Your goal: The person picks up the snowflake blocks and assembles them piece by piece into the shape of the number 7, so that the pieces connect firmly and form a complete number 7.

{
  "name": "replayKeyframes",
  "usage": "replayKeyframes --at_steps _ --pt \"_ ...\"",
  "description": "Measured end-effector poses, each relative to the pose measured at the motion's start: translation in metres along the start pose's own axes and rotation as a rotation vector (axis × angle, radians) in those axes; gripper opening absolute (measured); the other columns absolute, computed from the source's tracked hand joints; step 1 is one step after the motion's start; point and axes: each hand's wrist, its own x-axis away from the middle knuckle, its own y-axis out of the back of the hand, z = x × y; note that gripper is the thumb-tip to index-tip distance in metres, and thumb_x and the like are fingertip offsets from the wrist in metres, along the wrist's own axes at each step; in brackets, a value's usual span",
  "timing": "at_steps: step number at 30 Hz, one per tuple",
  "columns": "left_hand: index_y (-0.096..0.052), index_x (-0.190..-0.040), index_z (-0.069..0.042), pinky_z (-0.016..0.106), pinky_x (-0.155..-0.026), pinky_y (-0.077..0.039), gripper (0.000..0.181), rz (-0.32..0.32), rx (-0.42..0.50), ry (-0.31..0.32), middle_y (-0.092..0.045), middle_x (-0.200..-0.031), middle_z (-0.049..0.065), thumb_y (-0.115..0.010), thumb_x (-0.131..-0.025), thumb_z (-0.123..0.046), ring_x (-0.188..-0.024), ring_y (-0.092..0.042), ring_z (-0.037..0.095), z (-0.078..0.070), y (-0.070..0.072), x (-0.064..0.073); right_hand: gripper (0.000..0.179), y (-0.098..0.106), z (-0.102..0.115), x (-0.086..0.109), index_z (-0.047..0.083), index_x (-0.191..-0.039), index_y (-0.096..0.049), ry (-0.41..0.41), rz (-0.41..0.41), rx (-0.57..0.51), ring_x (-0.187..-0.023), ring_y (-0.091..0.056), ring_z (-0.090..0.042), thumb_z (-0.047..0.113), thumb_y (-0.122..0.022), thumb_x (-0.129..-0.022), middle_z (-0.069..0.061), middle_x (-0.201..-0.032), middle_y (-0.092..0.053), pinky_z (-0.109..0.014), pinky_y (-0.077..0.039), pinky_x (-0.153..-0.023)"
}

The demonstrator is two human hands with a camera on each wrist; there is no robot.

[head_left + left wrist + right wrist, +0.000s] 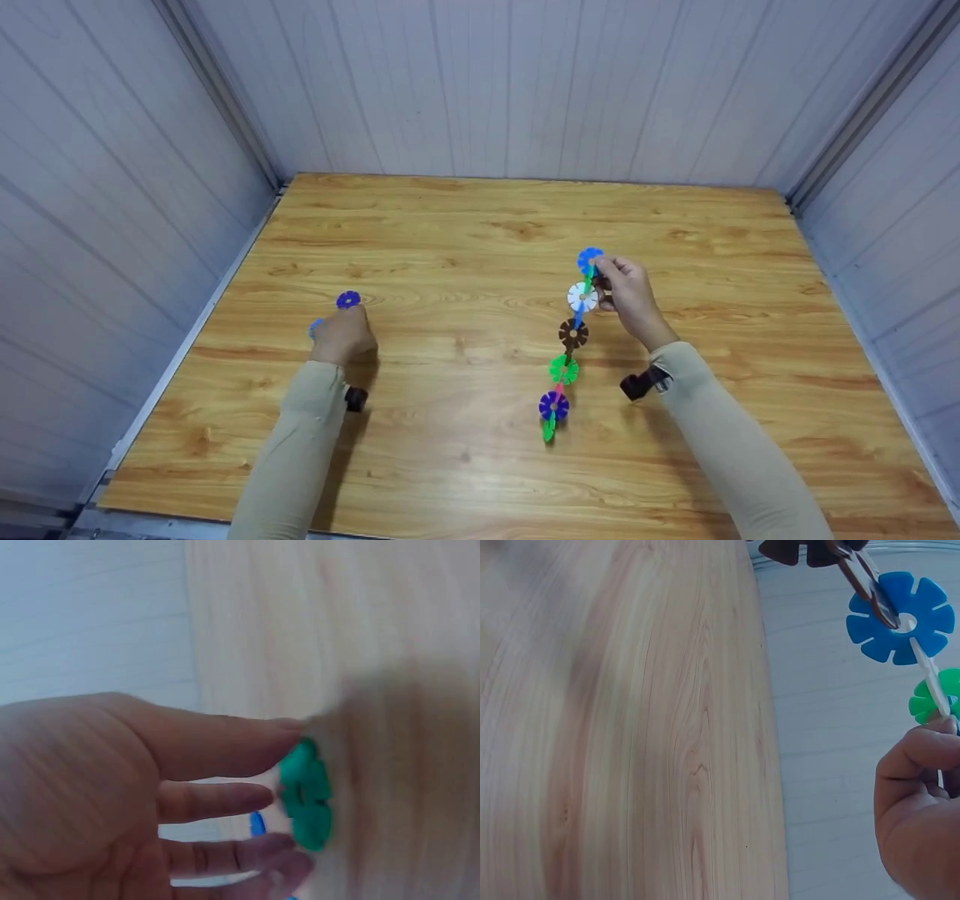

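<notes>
A chain of slotted snowflake discs slants down from my right hand (630,296), which pinches it near its top blue disc (589,259). Below that disc come a white disc (583,298), a brown disc (573,334), a green disc (563,370) and a dark blue disc (553,406), joined by edge-on discs. In the right wrist view, fingertips meet by a bright green disc (924,701). At the left side, my left hand (343,336) reaches down with thumb and fingertips at opposite edges of a separate green disc (306,799), which the head view hides.
Past the left hand lie a dark blue disc (348,299) and a lighter blue disc (316,327). The wooden table (450,247) meets a panelled back wall (480,90) and side walls. A small black camera (641,384) juts from the right wrist.
</notes>
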Motion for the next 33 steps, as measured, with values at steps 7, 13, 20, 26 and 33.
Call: replayKeyframes --at_steps 7,13,20,26,33 --pt "-0.064 -0.092 0.003 0.034 -0.055 -0.046 0.017 -0.007 0.133 -0.014 -0.061 -0.079 0.009 -0.073 -0.08 -0.006 -0.066 -0.054 0.021 -0.006 -0.007 -0.005 0.018 -0.006 -0.002 0.0 0.0 -0.099 -0.058 0.029 0.028 -0.031 -0.049 -0.044 -0.011 0.018 -0.059 -0.101 -0.004 -0.069 -0.056 -0.02 -0.032 -0.041" --pt "-0.064 -0.08 -0.004 0.029 -0.055 -0.046 0.015 -0.041 0.346 -0.127 -0.062 -0.074 0.005 -0.076 -0.086 -0.012 -0.061 -0.053 0.015 -0.023 -0.024 -0.014 0.019 -0.01 -0.005 0.0 0.0 -0.097 -0.059 0.05 0.052 -0.018 -0.049 -0.045 -0.011 0.018 -0.06 -0.101 -0.006 -0.069 -0.058 -0.02 -0.03 -0.041" --pt "-0.071 -0.095 -0.007 0.034 -0.067 -0.054 0.01 -0.076 0.537 -0.361 -0.069 -0.092 0.01 -0.065 -0.097 -0.014 -0.081 -0.065 0.026 -0.07 -0.036 -0.028 0.019 -0.015 -0.011 0.001 -0.003 -0.102 -0.059 0.081 0.066 0.025 -0.047 -0.045 -0.008 0.016 -0.062 -0.1 -0.005 -0.071 -0.062 -0.018 -0.029 -0.039" --pt "-0.074 -0.097 -0.01 0.03 -0.064 -0.054 0.008 -0.183 0.516 -0.595 -0.07 -0.088 0.001 -0.069 -0.095 -0.016 -0.076 -0.065 0.018 -0.116 -0.037 -0.033 0.022 -0.023 -0.017 0.003 -0.005 -0.111 -0.057 0.088 0.097 0.025 -0.044 -0.04 -0.009 0.012 -0.063 -0.099 -0.003 -0.067 -0.056 -0.02 -0.025 -0.039" --pt "-0.075 -0.097 -0.01 0.023 -0.066 -0.053 0.008 -0.339 0.421 -0.763 -0.071 -0.09 -0.003 -0.07 -0.094 -0.016 -0.075 -0.063 0.006 -0.154 -0.032 -0.038 0.029 -0.031 -0.016 0.002 -0.006 -0.12 -0.057 0.101 0.127 0.056 -0.044 -0.036 -0.008 0.012 -0.064 -0.098 -0.004 -0.069 -0.055 -0.021 -0.024 -0.04"
